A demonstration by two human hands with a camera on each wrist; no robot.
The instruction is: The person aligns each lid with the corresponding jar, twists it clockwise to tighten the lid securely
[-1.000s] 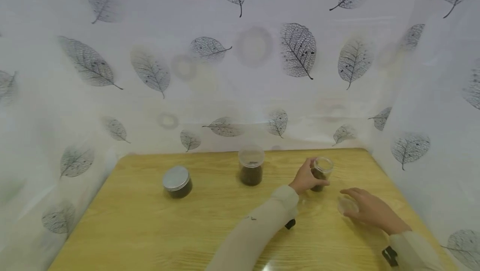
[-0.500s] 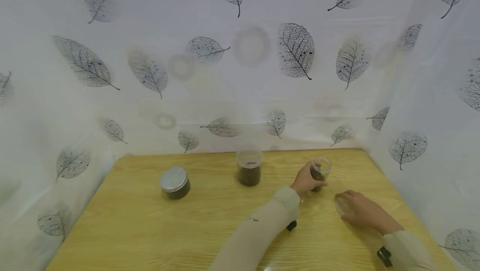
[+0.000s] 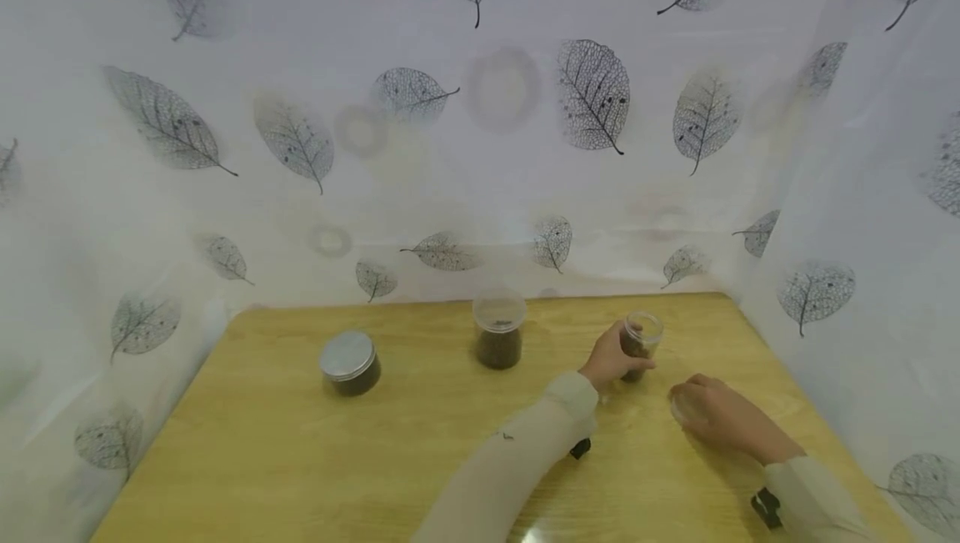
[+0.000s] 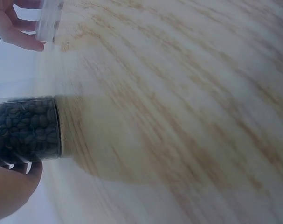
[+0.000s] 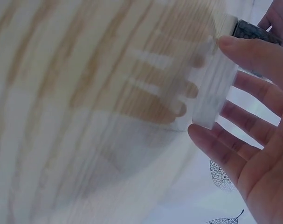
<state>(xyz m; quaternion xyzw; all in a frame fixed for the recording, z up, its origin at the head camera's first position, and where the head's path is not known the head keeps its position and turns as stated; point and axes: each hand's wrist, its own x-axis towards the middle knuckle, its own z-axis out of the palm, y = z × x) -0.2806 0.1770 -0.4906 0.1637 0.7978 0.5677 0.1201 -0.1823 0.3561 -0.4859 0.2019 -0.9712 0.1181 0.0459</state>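
An uncapped clear jar (image 3: 639,348) of dark, coffee-like beans stands upright at the table's right. My left hand (image 3: 609,359) grips it from the left side, fingers behind and thumb in front. In the left wrist view the beans (image 4: 27,128) fill the jar part seen, with my curled fingertips against its wall. Nearer and further right, my right hand (image 3: 727,419) holds a clear round lid (image 5: 217,79) by its edge, thumb on one side and fingers on the other. The lid is low at the tabletop; whether it touches, I cannot tell.
A clear-topped jar (image 3: 498,347) with dark contents stands at the back middle of the wooden table (image 3: 300,460). To its left sits a low jar (image 3: 351,364) with a silvery lid. Leaf-printed sheeting (image 3: 465,168) closes off the back and both sides.
My right hand has shifted slightly left with the lid, and its fingers have come closer round it. The left hand keeps its grip on the jar.
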